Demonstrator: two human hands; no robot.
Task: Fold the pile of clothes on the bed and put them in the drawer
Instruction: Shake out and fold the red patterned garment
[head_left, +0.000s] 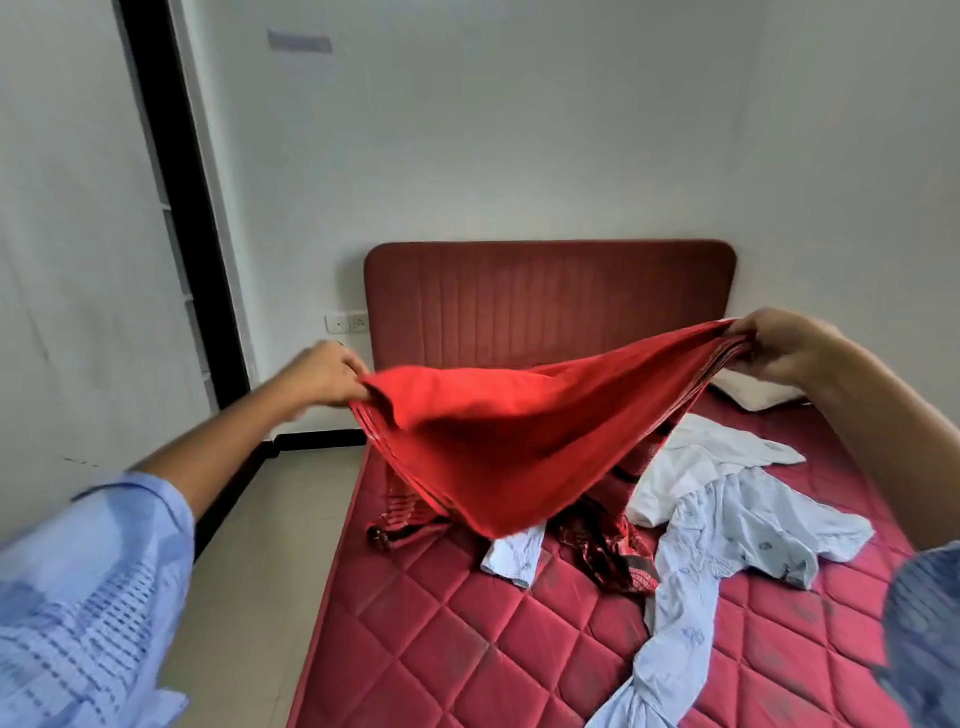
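Note:
A red cloth (519, 431) with striped edges hangs stretched above the bed between both hands. My left hand (324, 371) grips its left corner and my right hand (779, 343) grips its right corner, held a little higher. Its lower edge sags down toward the pile. Below it on the quilted red mattress (467, 639) lie a white garment (711, 467), a pale blue printed shirt (727, 551) and a dark red patterned cloth (608, 551). No drawer is in sight.
A padded red headboard (550, 291) stands against the white wall. A white pillow (753, 395) lies at the bed's far right. Tiled floor (249, 571) runs along the bed's left side, with a dark door frame (176, 197) and a wall socket (347, 323) beyond.

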